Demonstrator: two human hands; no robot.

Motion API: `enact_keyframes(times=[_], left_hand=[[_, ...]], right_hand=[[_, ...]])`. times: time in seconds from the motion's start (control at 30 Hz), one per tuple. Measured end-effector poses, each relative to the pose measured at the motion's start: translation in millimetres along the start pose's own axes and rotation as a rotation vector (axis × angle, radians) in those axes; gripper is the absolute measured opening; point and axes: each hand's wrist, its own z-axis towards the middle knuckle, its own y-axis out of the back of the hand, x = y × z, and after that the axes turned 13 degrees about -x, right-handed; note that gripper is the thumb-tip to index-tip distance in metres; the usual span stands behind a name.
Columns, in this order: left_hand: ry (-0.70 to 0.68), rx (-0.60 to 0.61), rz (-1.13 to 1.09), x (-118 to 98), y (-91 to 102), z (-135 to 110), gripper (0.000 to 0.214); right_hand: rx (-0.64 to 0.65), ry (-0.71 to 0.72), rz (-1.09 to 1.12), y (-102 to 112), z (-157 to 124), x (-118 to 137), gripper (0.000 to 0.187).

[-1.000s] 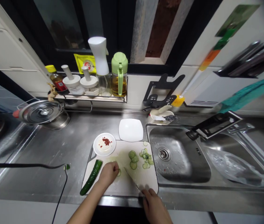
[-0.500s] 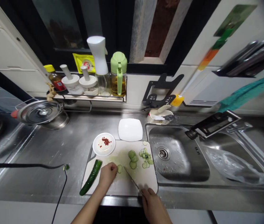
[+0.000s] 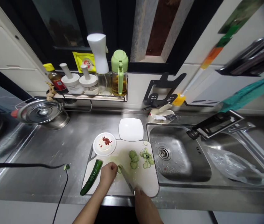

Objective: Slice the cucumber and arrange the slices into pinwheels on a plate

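Steel counter (image 3: 52,149) runs under and around the white cutting board (image 3: 143,183), which we take as our marker for everything else. Just right of the board lies the sink (image 3: 183,171), its basin wet. Well to the board's left and further back stands a pot with a shiny lid (image 3: 40,111). Touching the board's far edge is a square white plate (image 3: 131,129). A round white dish (image 3: 104,144) holding red chopped bits rests on the board's far left corner.

Along the board's left edge lies a whole cucumber (image 3: 91,177), slanted, its near tip reaching past the board's near left corner. Our left hand (image 3: 108,174) sits at the board's middle, fingers curled down and pinning a short cucumber end (image 3: 120,169) against the surface. Our right hand (image 3: 142,203) comes in over the board's near edge, closed around the handle of a knife (image 3: 126,180). The blade slants across the board toward the cucumber end, its tip just beside the left fingertips; we cannot tell whether it touches the piece.

On the board's right half lie loose cucumber slices (image 3: 146,155), some overlapping in a small heap.
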Motion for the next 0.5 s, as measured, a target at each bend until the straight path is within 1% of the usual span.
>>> enact_keyframes(times=[0.1,0.33,0.5], left_hand=[[0.004,0.003,-0.001,-0.2,0.1,0.8,0.018],[-0.009,0.013,0.004,-0.7,0.4,1.7,0.019],[-0.013,0.009,0.013,0.1,-0.4,2.4,0.019]], right_hand=[[0.002,0.010,-0.003,-1.9,1.9,-0.7,0.060],[0.011,-0.017,0.030,-0.4,2.1,1.5,0.055],[0.026,-0.001,0.014,-2.1,0.6,4.7,0.060]])
